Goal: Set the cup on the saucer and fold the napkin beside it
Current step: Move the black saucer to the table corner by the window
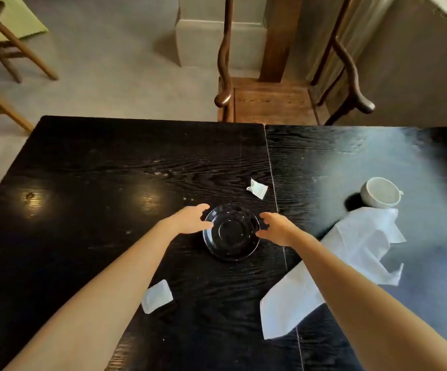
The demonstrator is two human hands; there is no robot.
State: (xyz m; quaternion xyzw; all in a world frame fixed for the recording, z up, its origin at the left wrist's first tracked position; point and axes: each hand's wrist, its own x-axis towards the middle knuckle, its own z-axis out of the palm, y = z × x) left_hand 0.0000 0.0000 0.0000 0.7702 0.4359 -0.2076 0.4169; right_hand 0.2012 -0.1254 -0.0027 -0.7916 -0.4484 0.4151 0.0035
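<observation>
Both hands flank the saucer [230,232] on the table [110,162]: left hand [190,220] and right hand [277,228] open at its rim, seemingly touching, likely to steady or shift it. The cup [380,196] lies tipped, well right, against the crumpled napkin [350,253]

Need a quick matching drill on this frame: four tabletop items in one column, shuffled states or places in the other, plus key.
1. dark glass saucer
2. white ceramic cup
3. large white paper napkin
4. small torn white packet

A. lying on its side
B. between left hand and right hand
C. crumpled, unfolded
D. just beyond the saucer

Pairs: 1-B, 2-A, 3-C, 4-D
</observation>
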